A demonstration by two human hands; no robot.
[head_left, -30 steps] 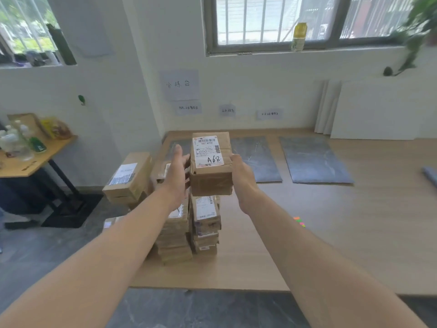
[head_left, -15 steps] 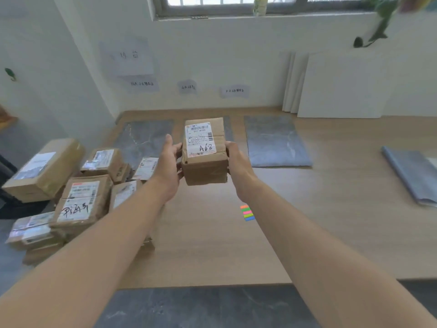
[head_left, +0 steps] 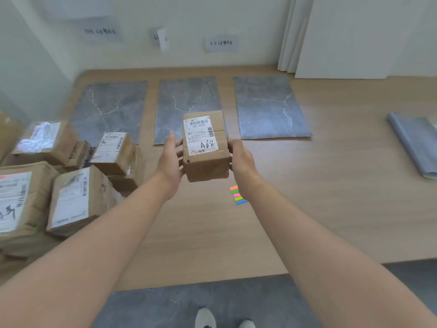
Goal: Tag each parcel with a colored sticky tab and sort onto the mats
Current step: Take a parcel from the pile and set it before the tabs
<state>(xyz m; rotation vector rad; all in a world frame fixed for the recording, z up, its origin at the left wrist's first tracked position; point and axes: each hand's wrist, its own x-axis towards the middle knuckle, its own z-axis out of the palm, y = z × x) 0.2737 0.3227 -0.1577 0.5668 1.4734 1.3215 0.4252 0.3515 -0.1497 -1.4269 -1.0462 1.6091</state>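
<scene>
Head view, nearest first: 2 shoes [head_left: 205,318] stand on the grey floor at the edge of the table [head_left: 307,221], and both bare forearms reach out over the wood. Within the last second the view has swung right and down, away from the pile of parcels [head_left: 71,197], which now sits at the left end of the table. The parcel [head_left: 204,147] marked A68 has travelled with the hands from above that pile to the middle of the table. The sticky tabs [head_left: 237,195], a small strip of 5 colours, now lie flat on the wood just beside and below the right wrist. No tab shows on the parcel's visible faces, so I judge that tagging is the step at hand and that the box has been brought here for it. The left hand [head_left: 171,159] grips the parcel's left side and the right hand [head_left: 241,159] grips its right side. The palms clamp it between them and most of the fingers are hidden behind the cardboard. It is held label up, clear of the table, in front of the near edge of the middle mat [head_left: 186,100]. The left mat [head_left: 108,107] and right mat [head_left: 269,107] flank it, and all 3 carry nothing. Beyond them, paper labels [head_left: 221,43] hang on the wall, their writing too blurred to read.
</scene>
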